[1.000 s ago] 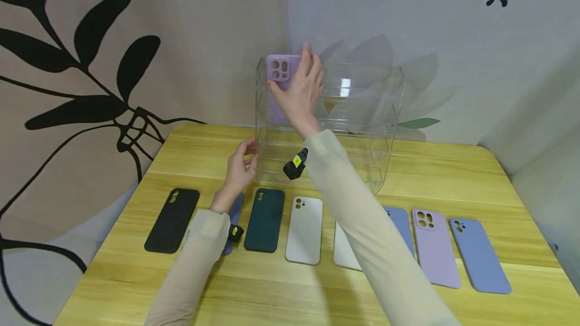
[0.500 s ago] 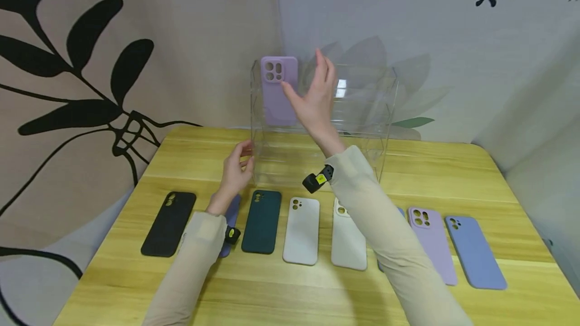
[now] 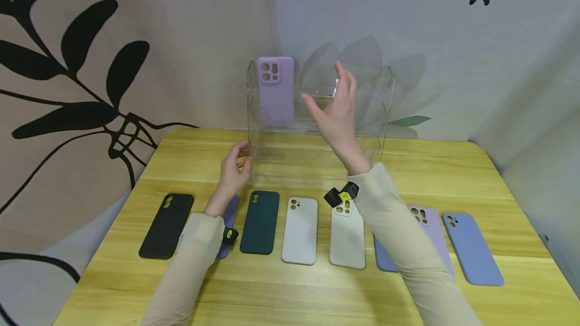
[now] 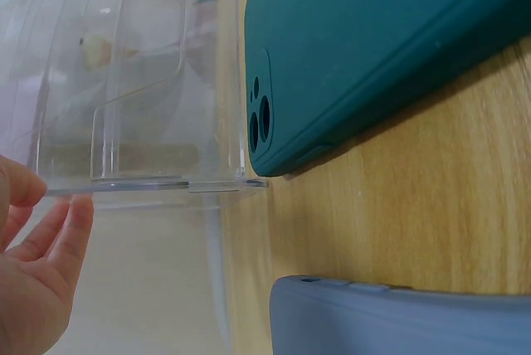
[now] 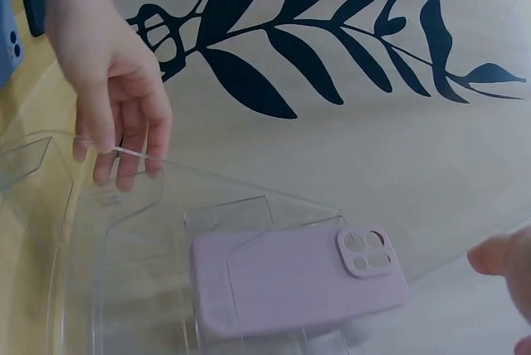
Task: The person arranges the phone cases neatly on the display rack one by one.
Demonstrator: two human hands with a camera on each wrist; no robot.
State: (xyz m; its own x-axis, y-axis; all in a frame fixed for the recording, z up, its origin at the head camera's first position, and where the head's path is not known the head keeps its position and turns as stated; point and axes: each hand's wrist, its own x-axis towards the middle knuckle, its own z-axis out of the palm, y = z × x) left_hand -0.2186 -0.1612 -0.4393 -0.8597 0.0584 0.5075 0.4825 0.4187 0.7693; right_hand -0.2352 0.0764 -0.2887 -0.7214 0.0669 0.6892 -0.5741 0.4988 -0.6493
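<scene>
A clear acrylic display stand [image 3: 317, 157] with stepped tiers stands at the back of the table. One lilac phone case [image 3: 277, 97] leans upright in its upper left part, camera cutouts at the top. My left hand [image 3: 234, 169] pinches the stand's left side panel [image 4: 141, 182], thumb on one face and fingers on the other. To the right of the lilac case, my right hand [image 3: 337, 114] is held up before the upper tier with thumb and fingers spread, holding nothing. In the right wrist view only part of that hand shows, near the case's camera end.
A row of phone cases lies along the table: black [image 3: 166, 226], a bluish one partly under my left wrist, dark green [image 3: 260, 222], white [image 3: 300, 230], another white [image 3: 347, 240], blue [image 3: 384, 256], lilac [image 3: 437, 238] and blue [image 3: 473, 249]. A patterned curtain [image 3: 204, 49] hangs behind.
My right hand has let go of the lilac case and moved right and slightly down. The case stays leaning in the stand. My left hand keeps its place at the side panel.
</scene>
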